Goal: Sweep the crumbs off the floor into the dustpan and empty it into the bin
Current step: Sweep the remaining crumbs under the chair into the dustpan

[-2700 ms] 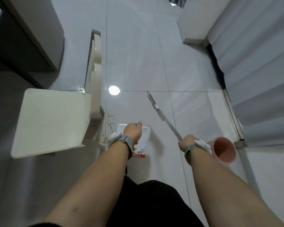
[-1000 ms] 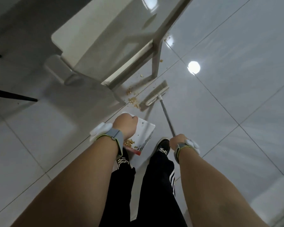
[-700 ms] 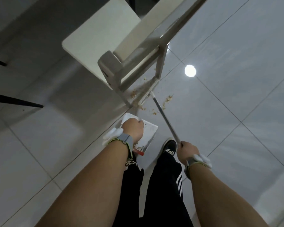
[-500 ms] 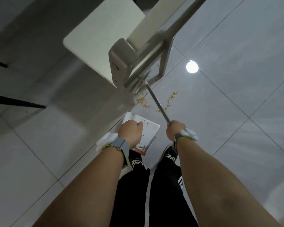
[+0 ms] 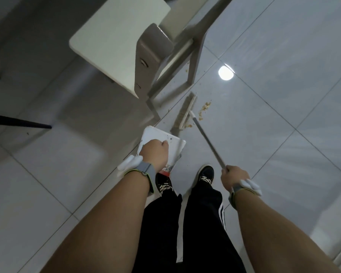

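legs: black trousers, white stripes down the right one, standing on the floor of pale glossy tiles. shoes: dark with white laces, one under each forearm, toes pointing away.

left hand: grip closed in a fist, curled round the handle of the dustpan; the handle itself is hidden under the fingers. grey strap with a white tag on the wrist.

right hand: grip closed round the near end of the broom's thin metal pole. a like strap and white tag on this wrist.

dustpan: white, with a red edge at its near corner, held just ahead of the left shoe; dark specks and a few bits lie inside. whether it touches the floor cannot be told.

broom: pole slants from the right hand up and left to a long narrow head with pale bristles. the head sits just beyond the dustpan's far right corner, near it, and close beside the chair's legs.

crumbs: tan scatter on the tile just right of the broom head, a few more at its near end, a few loose bits further off by the chair leg.

chair: pale seat, grey frame, standing beyond the dustpan.

bright round light reflection on the tile past the crumbs.

dark thin rod at far left, low over the floor.
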A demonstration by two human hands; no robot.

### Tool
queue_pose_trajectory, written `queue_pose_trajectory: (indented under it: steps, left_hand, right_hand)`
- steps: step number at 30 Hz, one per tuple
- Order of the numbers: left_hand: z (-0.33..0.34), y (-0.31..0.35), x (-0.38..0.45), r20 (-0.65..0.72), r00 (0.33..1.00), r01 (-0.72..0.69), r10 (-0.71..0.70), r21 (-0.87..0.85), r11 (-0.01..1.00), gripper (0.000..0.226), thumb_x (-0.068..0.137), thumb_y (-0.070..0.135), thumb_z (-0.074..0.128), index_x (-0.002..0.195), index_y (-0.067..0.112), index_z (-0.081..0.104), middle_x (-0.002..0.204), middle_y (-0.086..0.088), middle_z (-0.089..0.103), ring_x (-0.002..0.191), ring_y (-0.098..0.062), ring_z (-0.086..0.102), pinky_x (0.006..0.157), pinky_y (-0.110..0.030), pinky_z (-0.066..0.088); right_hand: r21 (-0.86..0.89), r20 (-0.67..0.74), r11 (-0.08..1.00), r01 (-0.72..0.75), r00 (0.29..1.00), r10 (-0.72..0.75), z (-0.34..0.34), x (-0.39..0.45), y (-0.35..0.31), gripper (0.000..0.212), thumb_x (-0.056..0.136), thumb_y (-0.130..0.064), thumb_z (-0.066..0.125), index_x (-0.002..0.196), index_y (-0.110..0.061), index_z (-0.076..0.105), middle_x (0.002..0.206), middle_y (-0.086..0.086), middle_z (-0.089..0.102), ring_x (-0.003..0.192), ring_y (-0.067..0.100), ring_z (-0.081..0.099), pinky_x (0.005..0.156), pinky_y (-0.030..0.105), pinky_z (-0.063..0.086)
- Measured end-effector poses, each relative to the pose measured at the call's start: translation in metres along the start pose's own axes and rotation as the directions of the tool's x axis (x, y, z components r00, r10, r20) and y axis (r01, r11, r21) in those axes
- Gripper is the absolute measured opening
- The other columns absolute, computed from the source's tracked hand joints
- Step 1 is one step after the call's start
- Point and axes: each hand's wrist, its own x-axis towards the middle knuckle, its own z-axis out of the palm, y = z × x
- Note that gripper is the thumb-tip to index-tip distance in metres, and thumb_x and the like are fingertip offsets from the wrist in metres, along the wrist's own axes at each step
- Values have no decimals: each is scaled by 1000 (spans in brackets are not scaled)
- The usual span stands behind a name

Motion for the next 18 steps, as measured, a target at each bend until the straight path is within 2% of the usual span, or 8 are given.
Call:
queue_pose_trajectory:
  steps: [2, 5, 7, 11, 13, 16, 17, 18]
  left_hand:
    - [-2, -5, 1, -23, 1000, 3, -2, 48, 999, 52, 104, 27, 31, 81, -8, 61, 95, -30, 65, 90, -41, 63, 78, -38, 52]
    - [-5, -15, 1, -100, 995, -4, 19, 148, 989, 50, 102, 26, 33, 58, 6, 48, 76, -25, 61, 71, -36, 54, 63, -32, 39]
    - [-6, -21, -1, -147, 989, 20, 11, 203, 979, 49, 98, 25, 36, 52, 10, 40, 59, -13, 49, 61, -31, 44, 57, -28, 32]
    - [-7, -31, -8, -166, 986, 19, 21, 235, 972, 49, 95, 24, 37, 48, 11, 35, 49, -7, 37, 48, -24, 33, 49, -28, 23]
    - [-7, -32, -10, -158, 987, 14, 25, 240, 971, 50, 96, 24, 36, 48, 11, 35, 49, -7, 38, 48, -24, 34, 48, -27, 23]
    - [-4, -31, -13, -144, 990, 24, 8, 213, 977, 50, 97, 26, 35, 49, 12, 37, 52, -12, 44, 56, -30, 43, 53, -27, 31]
    - [-3, -30, -14, -136, 991, 23, 4, 201, 979, 50, 97, 26, 35, 49, 12, 37, 56, -18, 48, 57, -32, 45, 55, -29, 35]
    - [-2, -30, -15, -129, 992, 18, 7, 186, 982, 50, 97, 25, 35, 49, 12, 36, 60, -22, 51, 58, -35, 47, 57, -31, 38]
  right_hand:
    - [15, -35, 1000, 23, 999, -22, -2, -4, 3, 29, 96, -40, 43, 93, -22, 66, 80, 4, 67, 70, 25, 61, 60, 28, 44]
    - [18, -2, 994, 108, 994, -108, -7, -3, -21, 26, 96, -37, 44, 95, -22, 65, 89, 5, 69, 77, 27, 63, 63, 28, 44]
    - [12, 61, 992, 125, 990, -126, -11, 3, -46, 22, 95, -34, 47, 97, -23, 65, 94, 4, 68, 81, 26, 63, 64, 28, 43]
    - [-45, 143, 998, 34, 989, -27, -14, 10, -74, 7, 82, -18, 58, 88, -19, 61, 94, 2, 64, 75, 24, 57, 69, 27, 46]
    - [-11, 115, 999, -46, 992, 47, -14, 4, -69, 3, 81, -16, 58, 80, -19, 58, 80, -1, 57, 64, 17, 53, 62, 22, 43]
    - [88, 118, 990, -109, 988, 98, -9, -3, -43, 4, 89, -11, 54, 89, -16, 53, 69, -1, 42, 54, 12, 38, 33, 20, 35]
    - [96, 117, 988, -123, 987, 111, -8, -3, -31, 4, 91, -11, 51, 92, -15, 53, 70, 0, 41, 54, 13, 38, 35, 18, 36]
    - [108, 113, 979, -174, 980, 162, -8, -4, -21, 8, 93, -15, 47, 93, -15, 56, 72, 0, 46, 57, 15, 44, 45, 19, 40]
